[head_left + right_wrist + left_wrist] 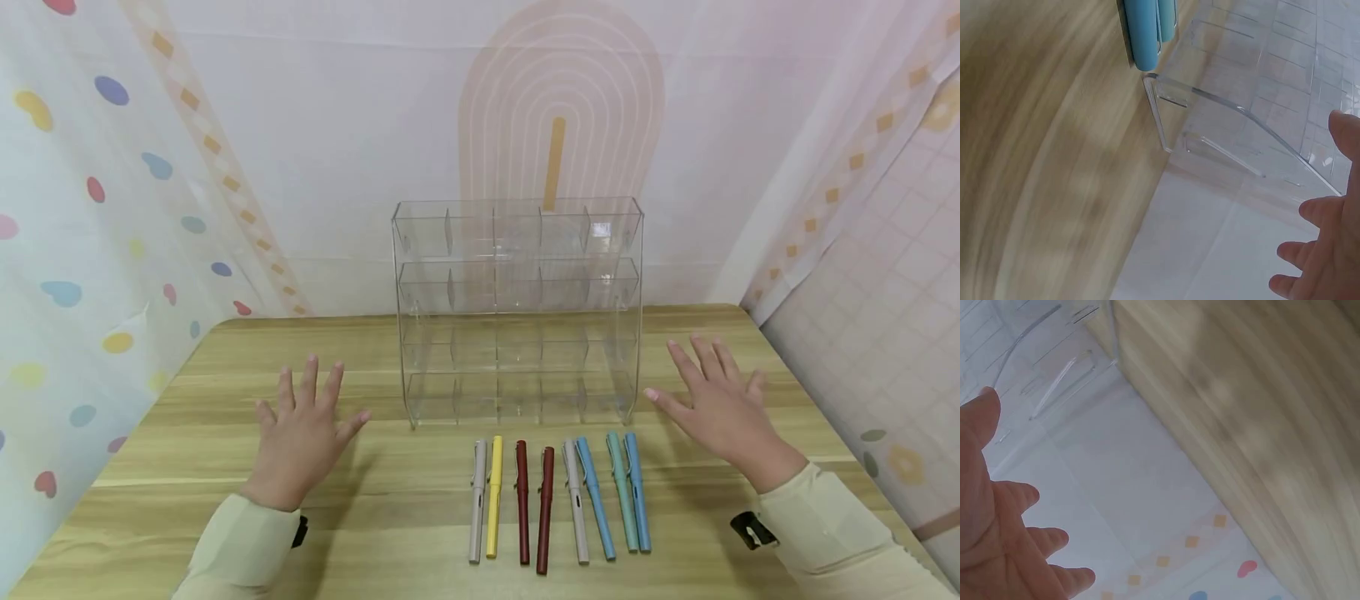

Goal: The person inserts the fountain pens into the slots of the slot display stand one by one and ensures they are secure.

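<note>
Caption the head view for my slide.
Outspread left hand and right hand flank a clear compartmented rack, eight pens lying in front.

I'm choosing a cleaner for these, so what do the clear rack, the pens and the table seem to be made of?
Clear rack: probably acrylic, glossy; the backdrop shows through it and its edges glint.
Pens: likely plastic, possibly painted metal; their bodies look smooth and evenly coloured, with a low sheen.
Table: wood or wood-look laminate; streaky grain runs across its smooth top.

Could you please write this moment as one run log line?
left hand: open, holding nothing | right hand: open, holding nothing | pens: eight, side by side on table | clear rack: standing behind pens
</note>
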The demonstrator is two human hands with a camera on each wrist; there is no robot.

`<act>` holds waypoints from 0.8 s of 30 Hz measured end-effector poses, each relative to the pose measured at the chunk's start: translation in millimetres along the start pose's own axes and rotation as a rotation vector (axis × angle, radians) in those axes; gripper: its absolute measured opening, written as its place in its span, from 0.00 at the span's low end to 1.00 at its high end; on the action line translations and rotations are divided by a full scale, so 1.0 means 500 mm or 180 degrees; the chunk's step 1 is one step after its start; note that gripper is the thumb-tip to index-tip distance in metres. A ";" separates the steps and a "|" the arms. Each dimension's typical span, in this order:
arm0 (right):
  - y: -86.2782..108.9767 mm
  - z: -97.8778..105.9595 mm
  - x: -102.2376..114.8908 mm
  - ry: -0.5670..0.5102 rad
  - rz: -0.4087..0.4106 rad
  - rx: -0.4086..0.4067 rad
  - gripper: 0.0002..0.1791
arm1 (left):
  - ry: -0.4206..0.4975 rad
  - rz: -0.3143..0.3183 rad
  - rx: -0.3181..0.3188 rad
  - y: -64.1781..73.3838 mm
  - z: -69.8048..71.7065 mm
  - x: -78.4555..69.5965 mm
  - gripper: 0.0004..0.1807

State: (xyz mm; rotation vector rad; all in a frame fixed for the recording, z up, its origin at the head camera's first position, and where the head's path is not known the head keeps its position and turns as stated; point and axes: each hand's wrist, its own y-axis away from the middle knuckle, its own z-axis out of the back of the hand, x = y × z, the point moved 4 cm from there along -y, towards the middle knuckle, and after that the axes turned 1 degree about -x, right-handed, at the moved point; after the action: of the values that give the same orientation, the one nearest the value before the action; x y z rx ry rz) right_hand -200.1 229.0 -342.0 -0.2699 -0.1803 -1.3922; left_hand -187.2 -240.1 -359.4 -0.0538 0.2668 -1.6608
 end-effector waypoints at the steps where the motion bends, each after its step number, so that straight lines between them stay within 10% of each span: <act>1: 0.001 -0.002 0.000 -0.0027 -0.0007 0.0012 0.48 | 0.0029 0.0016 0.0001 -0.002 0.002 -0.002 0.42; 14: 0.010 -0.028 0.007 -0.0662 -0.0040 0.0104 0.48 | 0.0793 -0.0068 -0.0239 -0.045 0.014 -0.039 0.44; 24: 0.017 -0.068 0.002 -0.1287 -0.0216 0.0334 0.44 | 0.1754 0.0083 -0.0006 -0.079 0.005 -0.060 0.43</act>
State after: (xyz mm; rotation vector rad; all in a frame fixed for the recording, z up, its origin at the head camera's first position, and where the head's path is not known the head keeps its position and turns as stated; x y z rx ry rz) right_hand -192.6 219.7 -374.7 -0.4596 -0.5994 -1.3783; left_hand -221.9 -207.6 -345.4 0.4098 0.6812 -1.6240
